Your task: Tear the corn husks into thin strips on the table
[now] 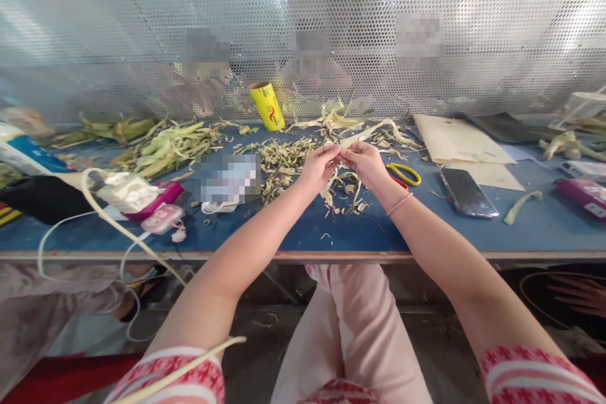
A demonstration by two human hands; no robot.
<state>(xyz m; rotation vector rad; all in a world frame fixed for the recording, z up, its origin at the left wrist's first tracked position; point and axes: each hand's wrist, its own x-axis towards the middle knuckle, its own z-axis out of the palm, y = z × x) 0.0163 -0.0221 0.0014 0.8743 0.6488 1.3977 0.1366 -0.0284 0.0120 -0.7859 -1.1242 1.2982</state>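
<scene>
Close together above the table, my left hand point(323, 164) and my right hand point(362, 161) pinch a pale plant stalk point(374, 131). Its long whitish end reaches up and to the right, past my right hand; my fingers cover the rest. Below and behind my hands lie shredded plant scraps point(286, 158), pale green and cream. A yellow-handled tool point(409, 172) with some red on it lies beside my right wrist, which partly hides it.
Leafy stalks point(165, 148) are heaped at left. A yellow tube point(266, 106) stands tilted by the perforated metal screen point(360, 25). On the right are a phone point(466, 192) and cardboard point(457, 139). White cables point(85, 192) hang over the table's left front edge. Another person's hand point(580, 293) shows at lower right.
</scene>
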